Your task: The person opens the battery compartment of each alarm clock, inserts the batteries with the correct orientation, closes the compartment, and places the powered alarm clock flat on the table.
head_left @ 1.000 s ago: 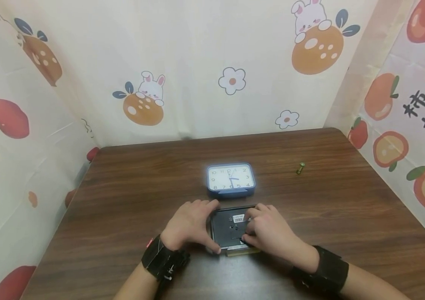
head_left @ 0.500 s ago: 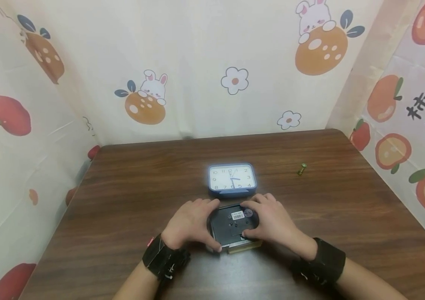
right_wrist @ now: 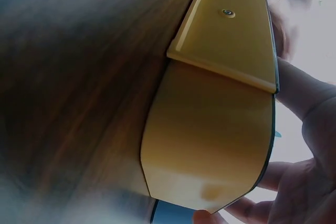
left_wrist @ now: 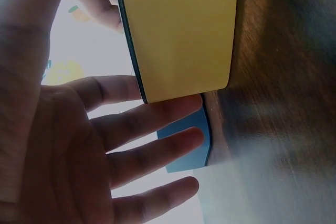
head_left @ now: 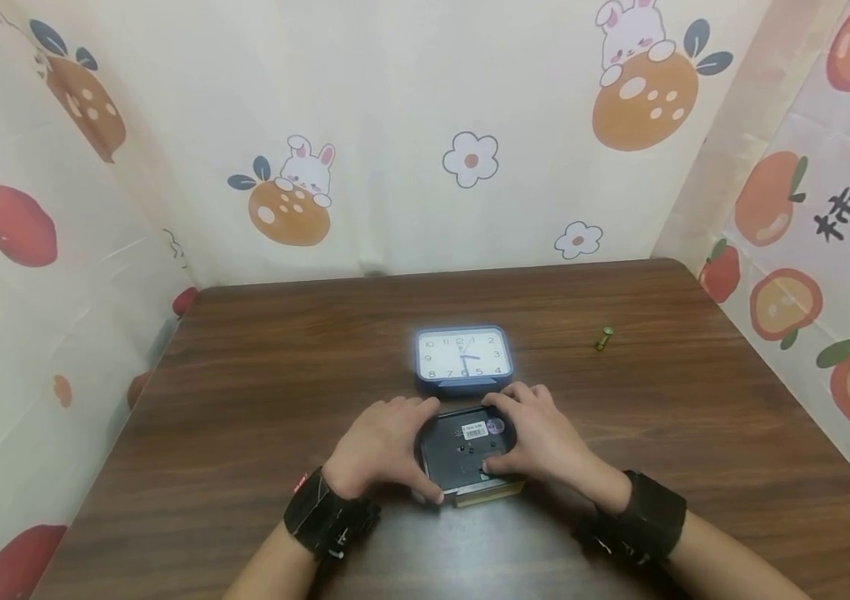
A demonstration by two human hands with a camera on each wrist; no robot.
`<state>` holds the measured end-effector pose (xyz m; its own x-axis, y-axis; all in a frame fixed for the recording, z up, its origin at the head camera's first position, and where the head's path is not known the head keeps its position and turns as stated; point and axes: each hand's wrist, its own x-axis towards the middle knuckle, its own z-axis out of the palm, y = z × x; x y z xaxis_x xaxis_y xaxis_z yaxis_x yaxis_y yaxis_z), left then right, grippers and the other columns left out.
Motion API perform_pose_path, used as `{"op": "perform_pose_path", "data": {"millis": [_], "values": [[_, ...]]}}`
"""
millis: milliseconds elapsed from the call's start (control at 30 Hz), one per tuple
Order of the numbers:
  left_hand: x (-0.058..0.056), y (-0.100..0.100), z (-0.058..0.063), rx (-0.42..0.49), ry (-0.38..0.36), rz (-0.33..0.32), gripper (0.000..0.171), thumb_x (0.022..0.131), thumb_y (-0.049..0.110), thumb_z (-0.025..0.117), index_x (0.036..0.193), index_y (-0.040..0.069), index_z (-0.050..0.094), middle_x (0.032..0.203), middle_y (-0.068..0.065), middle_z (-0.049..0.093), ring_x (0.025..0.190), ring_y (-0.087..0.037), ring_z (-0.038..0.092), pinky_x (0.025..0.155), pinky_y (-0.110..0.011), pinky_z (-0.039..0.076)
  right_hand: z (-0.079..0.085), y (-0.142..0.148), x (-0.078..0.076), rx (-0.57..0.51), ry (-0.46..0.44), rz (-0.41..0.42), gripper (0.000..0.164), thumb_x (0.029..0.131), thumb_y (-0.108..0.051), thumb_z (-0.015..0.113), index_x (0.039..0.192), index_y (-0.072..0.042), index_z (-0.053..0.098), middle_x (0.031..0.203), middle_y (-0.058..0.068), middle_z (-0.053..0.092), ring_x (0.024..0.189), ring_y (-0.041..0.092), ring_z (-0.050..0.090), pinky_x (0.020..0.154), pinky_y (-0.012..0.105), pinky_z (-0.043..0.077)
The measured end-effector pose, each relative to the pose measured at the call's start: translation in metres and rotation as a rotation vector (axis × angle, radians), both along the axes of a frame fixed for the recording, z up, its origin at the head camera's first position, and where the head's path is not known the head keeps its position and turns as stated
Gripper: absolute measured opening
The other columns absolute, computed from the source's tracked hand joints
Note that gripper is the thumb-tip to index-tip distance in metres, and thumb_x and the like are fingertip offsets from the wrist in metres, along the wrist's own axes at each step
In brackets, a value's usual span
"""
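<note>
A yellow-sided alarm clock (head_left: 462, 454) lies face down near the table's middle, its black back upward with a white barcode label and a round sticker. My left hand (head_left: 383, 446) holds its left end, with the thumb at the near corner and a fingertip at the far one. My right hand (head_left: 541, 437) grips the right end, fingers round the far edge and thumb on the back near the lower edge. The wrist views show the clock's yellow casing (left_wrist: 181, 30), including a recessed panel with a metal stud (right_wrist: 227, 12). Its dial is hidden.
A blue alarm clock (head_left: 464, 360) with a white dial rests face up just beyond the hands. Farther right lies a small green cylindrical object (head_left: 604, 338), its kind unclear. The dark wood tabletop (head_left: 282, 358) ends at patterned curtains (head_left: 395, 108) on several sides.
My right hand's fingers have shifted from the black back to the far edge, uncovering the round sticker, while the thumb stays near the lower edge. The left hand has hardly moved.
</note>
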<state>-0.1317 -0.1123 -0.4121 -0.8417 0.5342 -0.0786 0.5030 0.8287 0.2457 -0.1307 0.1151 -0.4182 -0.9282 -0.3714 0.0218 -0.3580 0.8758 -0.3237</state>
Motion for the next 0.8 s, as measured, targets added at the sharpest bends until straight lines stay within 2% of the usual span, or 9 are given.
{"op": "perform_pose_path", "data": {"millis": [133,400,633,800], "values": [[0.0,0.0,0.001,-0.004,0.02,-0.005,0.095,0.035,0.078,0.063,0.11,0.023,0.046,0.094,0.009,0.055,0.079,-0.009,0.046,0.07,-0.03,0.042,0.0,0.0,0.0,-0.002,0.002,0.0,0.076,0.048,-0.053,0.077,0.115,-0.025,0.054,0.108,-0.003,0.048,0.097,0.021,0.038,0.072,0.035,0.041],[0.0,0.001,0.001,-0.01,0.012,0.002,0.095,0.036,0.079,0.063,0.111,0.023,0.045,0.093,0.01,0.055,0.08,-0.008,0.046,0.07,-0.031,0.041,-0.002,0.004,-0.001,-0.005,0.016,0.014,0.076,0.047,-0.056,0.076,0.115,-0.027,0.054,0.108,-0.004,0.049,0.098,0.021,0.038,0.071,0.035,0.042],[0.002,0.004,0.001,-0.045,0.031,0.013,0.095,0.036,0.08,0.061,0.108,0.02,0.045,0.084,0.011,0.051,0.075,-0.008,0.045,0.067,-0.029,0.04,0.0,0.018,-0.007,-0.02,0.036,0.189,0.079,0.057,-0.061,0.069,0.123,-0.025,0.047,0.112,-0.006,0.048,0.096,0.015,0.039,0.075,0.031,0.04],[0.006,0.006,0.0,-0.034,0.058,0.001,0.098,0.036,0.077,0.063,0.113,0.019,0.045,0.09,0.011,0.052,0.078,-0.007,0.045,0.07,-0.029,0.041,0.007,0.035,-0.013,0.004,-0.003,0.278,0.088,0.055,-0.067,0.064,0.129,-0.026,0.039,0.119,-0.009,0.044,0.103,0.01,0.039,0.083,0.033,0.041]]}}
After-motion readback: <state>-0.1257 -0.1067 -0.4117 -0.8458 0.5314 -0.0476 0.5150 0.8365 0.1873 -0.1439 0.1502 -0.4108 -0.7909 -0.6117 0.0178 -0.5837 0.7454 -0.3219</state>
